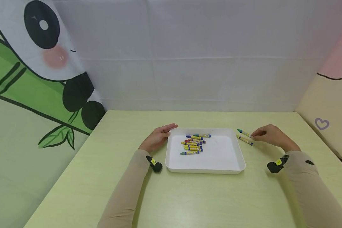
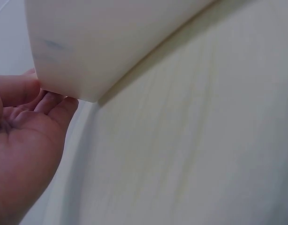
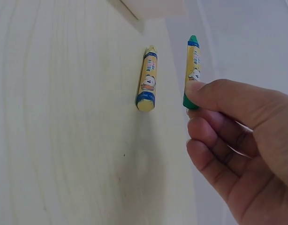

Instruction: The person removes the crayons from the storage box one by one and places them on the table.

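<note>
A green crayon (image 3: 193, 61) in a yellow wrapper is pinched between the thumb and fingers of my right hand (image 1: 273, 136), to the right of the tray. Beside it a yellow crayon (image 3: 147, 82) rests on the table, its front end close to the tray wall. My left hand (image 1: 156, 138) holds the white tray (image 1: 216, 158) at its far left corner, thumb and fingertips at the rim (image 2: 64, 91). In the left part of the tray lie several crayons (image 1: 191, 148) with yellow wrappers, roughly side by side, their tips of various colours.
The pale wooden table (image 1: 205, 199) reaches back to a white cloth wall (image 1: 188, 82). A printed cartoon panel (image 1: 45, 95) stands on the left, and a cream panel (image 1: 330, 107) with a heart is on the right.
</note>
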`<state>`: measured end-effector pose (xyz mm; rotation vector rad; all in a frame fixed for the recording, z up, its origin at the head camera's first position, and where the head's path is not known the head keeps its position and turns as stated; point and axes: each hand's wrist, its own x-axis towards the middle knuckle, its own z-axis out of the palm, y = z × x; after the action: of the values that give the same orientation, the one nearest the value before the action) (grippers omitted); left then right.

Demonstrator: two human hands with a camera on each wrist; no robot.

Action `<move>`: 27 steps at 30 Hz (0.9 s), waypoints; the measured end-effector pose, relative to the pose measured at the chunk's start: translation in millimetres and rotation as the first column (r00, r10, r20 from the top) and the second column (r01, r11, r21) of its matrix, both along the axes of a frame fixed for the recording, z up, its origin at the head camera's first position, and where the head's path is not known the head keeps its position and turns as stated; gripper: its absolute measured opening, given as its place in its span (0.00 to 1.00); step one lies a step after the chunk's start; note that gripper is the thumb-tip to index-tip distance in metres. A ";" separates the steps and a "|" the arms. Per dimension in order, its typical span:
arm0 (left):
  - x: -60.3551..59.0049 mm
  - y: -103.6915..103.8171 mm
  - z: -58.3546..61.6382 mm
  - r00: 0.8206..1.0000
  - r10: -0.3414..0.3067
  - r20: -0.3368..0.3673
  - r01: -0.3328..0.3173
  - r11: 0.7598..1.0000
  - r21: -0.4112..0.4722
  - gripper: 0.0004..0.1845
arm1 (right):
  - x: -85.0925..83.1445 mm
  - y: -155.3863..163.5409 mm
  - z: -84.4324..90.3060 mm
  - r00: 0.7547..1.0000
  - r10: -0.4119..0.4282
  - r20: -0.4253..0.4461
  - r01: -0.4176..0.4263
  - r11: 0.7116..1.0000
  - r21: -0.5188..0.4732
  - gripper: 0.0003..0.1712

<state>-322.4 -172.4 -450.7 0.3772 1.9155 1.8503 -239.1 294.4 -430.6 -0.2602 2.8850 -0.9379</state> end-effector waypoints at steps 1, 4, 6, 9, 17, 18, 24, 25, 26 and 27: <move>0.1 0.2 0.1 1.000 0.002 0.001 -0.002 1.000 0.000 0.26 | 0.1 0.2 -1.0 1.000 -0.002 -0.002 0.002 1.000 0.000 0.21; 0.2 0.5 0.2 1.000 0.001 0.000 -0.001 1.000 0.000 0.27 | -0.3 1.9 -4.5 1.000 0.001 -0.009 -0.001 1.000 0.007 0.20; -0.1 0.6 -0.2 1.000 0.001 0.002 -0.001 1.000 0.002 0.27 | -0.5 2.7 -7.4 1.000 0.001 -0.012 -0.001 1.000 0.010 0.18; -0.3 0.7 -0.5 1.000 0.006 0.003 -0.006 1.000 -0.001 0.26 | -1.4 5.3 -11.5 1.000 0.004 -0.013 -0.004 1.000 0.018 0.17; -0.9 3.3 -0.7 1.000 0.005 -0.003 -0.005 1.000 -0.003 0.26 | -1.6 11.2 -17.9 1.000 0.003 -0.015 -0.003 1.000 0.027 0.16; -1.0 3.5 -0.7 1.000 0.006 -0.004 -0.006 1.000 -0.002 0.26 | -1.7 11.3 -18.3 1.000 0.003 -0.012 -0.003 1.000 0.024 0.16; -0.8 3.1 -1.4 1.000 0.011 -0.008 -0.011 1.000 0.001 0.26 | -4.1 11.9 -25.2 1.000 0.005 0.012 -0.006 1.000 0.015 0.16; -0.8 3.1 -1.5 1.000 0.011 -0.009 -0.011 1.000 0.000 0.26 | -4.5 12.0 -26.4 1.000 0.007 0.016 -0.007 1.000 0.016 0.17; -0.8 3.0 -1.7 1.000 0.012 -0.008 -0.012 1.000 0.000 0.26 | -4.8 12.0 -27.3 1.000 0.008 0.017 -0.008 1.000 0.016 0.17; -0.9 2.9 -1.9 1.000 0.014 -0.008 -0.014 1.000 0.000 0.26 | -5.2 12.0 -28.1 1.000 0.008 0.022 -0.008 1.000 0.015 0.17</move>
<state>-323.3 -169.5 -452.6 0.3726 1.9287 1.8600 -244.4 306.4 -458.6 -0.2580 2.8678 -0.9109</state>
